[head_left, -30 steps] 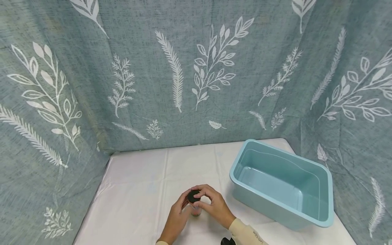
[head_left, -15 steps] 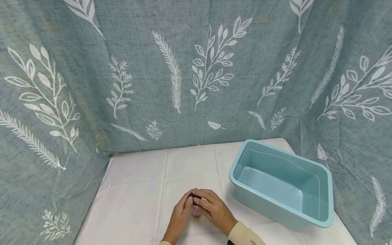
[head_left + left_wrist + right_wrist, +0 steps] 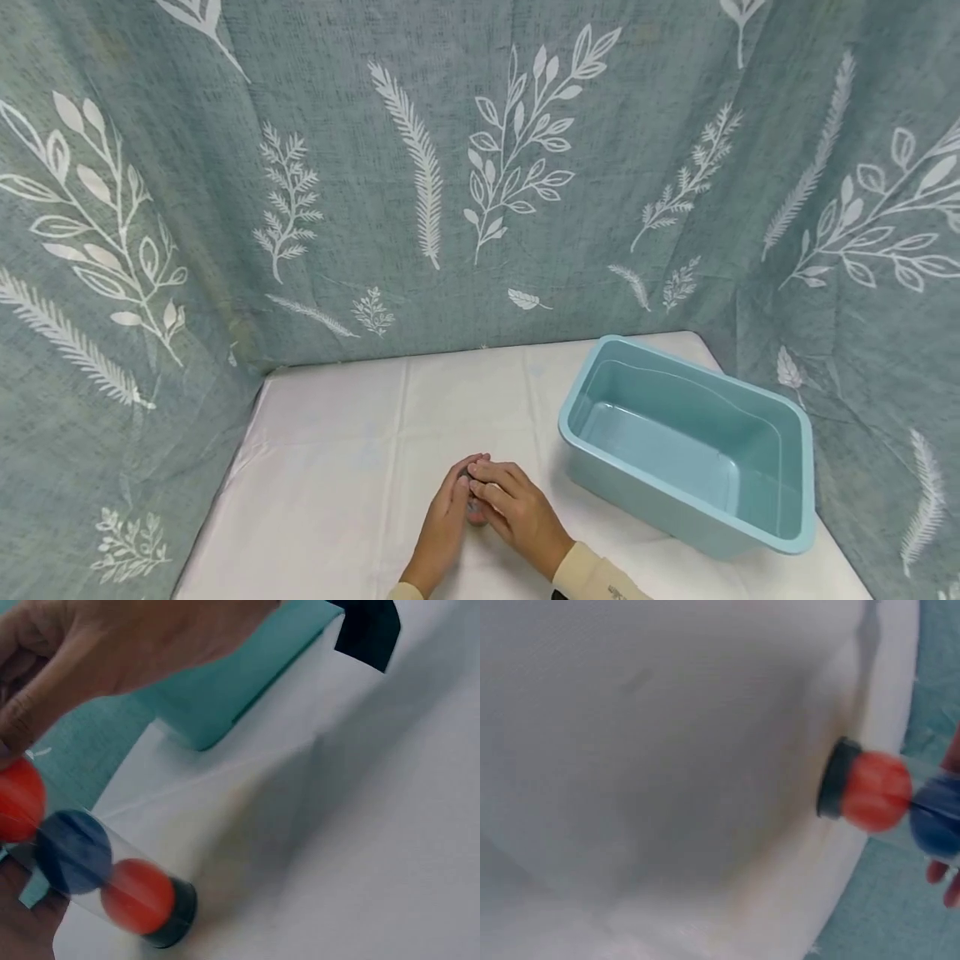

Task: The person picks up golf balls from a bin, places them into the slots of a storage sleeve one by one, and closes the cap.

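Observation:
In the head view, both hands meet around a clear tube [image 3: 476, 511] standing near the front of the table. The left hand [image 3: 441, 523] curls round its upper side. Fingers of the right hand [image 3: 523, 512] pinch at the top, hiding most of the dark upper cap. Seen from the left wrist, the tube holds a red ball [image 3: 16, 799], a dark blue ball [image 3: 73, 851] and another red ball [image 3: 139, 896] in a row. A black end cap [image 3: 180, 915] closes its bottom. Left fingers [image 3: 951, 889] show behind the tube in the right wrist view.
A light blue plastic bin [image 3: 690, 533] stands to the right of the hands. White cloth [image 3: 330, 467] covers the table. A grey-green curtain [image 3: 337, 183] with white leaf prints hangs round the back and sides.
Earlier the black upper cap showed plainly beneath the right fingers; now both hands' fingers have closed in over it. The right hand has shifted its hold around the top, and the tube stays in place.

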`<state>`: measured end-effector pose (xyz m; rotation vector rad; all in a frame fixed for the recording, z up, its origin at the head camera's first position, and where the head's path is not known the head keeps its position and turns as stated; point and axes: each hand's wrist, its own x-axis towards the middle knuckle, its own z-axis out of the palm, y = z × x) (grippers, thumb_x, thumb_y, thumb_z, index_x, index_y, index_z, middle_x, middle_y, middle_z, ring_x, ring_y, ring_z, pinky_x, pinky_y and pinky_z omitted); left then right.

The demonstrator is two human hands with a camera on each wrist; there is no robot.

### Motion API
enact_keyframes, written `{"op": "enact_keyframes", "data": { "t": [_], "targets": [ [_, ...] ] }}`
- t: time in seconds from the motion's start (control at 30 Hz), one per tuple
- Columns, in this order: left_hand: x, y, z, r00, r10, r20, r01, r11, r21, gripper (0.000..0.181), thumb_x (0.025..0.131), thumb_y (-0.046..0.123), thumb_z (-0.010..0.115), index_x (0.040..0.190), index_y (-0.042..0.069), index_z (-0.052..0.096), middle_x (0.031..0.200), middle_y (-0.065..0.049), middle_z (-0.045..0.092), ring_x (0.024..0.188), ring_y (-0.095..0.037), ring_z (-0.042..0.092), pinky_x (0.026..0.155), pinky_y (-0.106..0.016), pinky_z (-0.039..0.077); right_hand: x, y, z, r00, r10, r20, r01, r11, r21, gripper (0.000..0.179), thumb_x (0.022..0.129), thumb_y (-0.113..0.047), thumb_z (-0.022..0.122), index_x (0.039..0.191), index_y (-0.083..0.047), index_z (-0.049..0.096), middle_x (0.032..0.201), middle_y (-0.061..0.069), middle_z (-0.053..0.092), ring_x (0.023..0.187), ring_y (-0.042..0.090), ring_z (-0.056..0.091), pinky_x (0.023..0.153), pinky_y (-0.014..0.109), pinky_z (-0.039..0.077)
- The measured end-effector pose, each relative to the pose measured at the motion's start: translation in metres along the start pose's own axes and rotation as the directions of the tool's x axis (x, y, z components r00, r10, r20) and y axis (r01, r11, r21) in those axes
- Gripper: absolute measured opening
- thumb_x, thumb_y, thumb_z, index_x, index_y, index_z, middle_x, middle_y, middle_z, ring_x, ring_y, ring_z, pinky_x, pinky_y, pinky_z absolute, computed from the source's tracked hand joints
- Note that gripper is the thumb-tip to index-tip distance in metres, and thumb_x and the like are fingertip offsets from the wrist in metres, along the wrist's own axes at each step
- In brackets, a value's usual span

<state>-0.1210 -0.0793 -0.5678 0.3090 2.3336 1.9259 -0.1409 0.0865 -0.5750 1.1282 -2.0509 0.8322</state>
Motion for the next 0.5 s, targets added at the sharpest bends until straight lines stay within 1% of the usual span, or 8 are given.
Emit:
{"op": "enact_keyframes", "data": {
  "t": [0.1,0.2,0.27,0.3,0.4,0.5],
  "targets": [
    [0.000,0.004,0.000,0.998,0.004,-0.057,-0.001,0.998,0.061,0.048,0.112,0.040,0.028,0.148,0.013,0.046,0.148,0.001,0.053,0.136,-0.020,0.050,0.111,-0.036,0.039,0.004,0.000,-0.002,0.998,0.045,0.049,-0.046,0.999,0.016,0.033,0.096,-0.013,0.070,0.128,-0.008,0.066,0.134,0.005,0.061,0.123,0.021,0.056,0.107,0.027,0.043],
    [0.000,0.007,-0.002,0.994,0.034,-0.103,-0.021,0.992,0.121,0.048,0.112,0.037,0.030,0.145,0.008,0.049,0.144,-0.003,0.057,0.131,-0.021,0.055,0.107,-0.037,0.044,0.010,-0.001,-0.004,0.992,0.090,0.090,-0.090,0.996,-0.003,0.028,0.100,-0.020,0.066,0.126,-0.010,0.067,0.131,0.002,0.062,0.119,0.016,0.055,0.105,0.023,0.043],
    [-0.001,0.010,-0.004,0.990,0.057,-0.128,-0.034,0.984,0.175,0.047,0.112,0.035,0.030,0.143,0.006,0.052,0.139,-0.005,0.060,0.127,-0.021,0.058,0.104,-0.036,0.047,0.014,-0.002,-0.004,0.988,0.118,0.104,-0.118,0.993,-0.005,0.024,0.101,-0.022,0.064,0.122,-0.011,0.068,0.127,0.000,0.063,0.114,0.013,0.055,0.102,0.021,0.043],
    [-0.001,0.012,-0.006,0.989,0.056,-0.138,-0.028,0.980,0.199,0.047,0.112,0.036,0.031,0.141,0.007,0.053,0.136,-0.004,0.063,0.124,-0.020,0.061,0.102,-0.036,0.049,0.017,-0.003,-0.005,0.986,0.127,0.109,-0.128,0.992,0.002,0.023,0.101,-0.022,0.064,0.121,-0.010,0.068,0.124,0.000,0.064,0.112,0.013,0.055,0.101,0.020,0.044],
    [0.001,0.017,-0.012,0.987,0.069,-0.147,-0.026,0.961,0.276,0.047,0.112,0.037,0.033,0.138,0.007,0.058,0.129,-0.004,0.067,0.117,-0.020,0.064,0.099,-0.038,0.051,0.026,-0.004,-0.007,0.978,0.163,0.131,-0.170,0.984,0.047,0.015,0.100,-0.018,0.066,0.113,-0.012,0.068,0.117,-0.003,0.064,0.106,0.011,0.054,0.097,0.019,0.044],
    [0.005,0.022,-0.019,0.986,0.106,-0.129,-0.050,0.924,0.379,0.045,0.112,0.034,0.034,0.135,0.004,0.060,0.128,-0.007,0.067,0.117,-0.025,0.065,0.098,-0.042,0.052,0.036,-0.003,-0.010,0.969,0.191,0.159,-0.208,0.973,0.096,0.008,0.099,-0.016,0.066,0.107,-0.013,0.066,0.111,-0.005,0.062,0.102,0.009,0.051,0.091,0.019,0.045]
  ]
}}
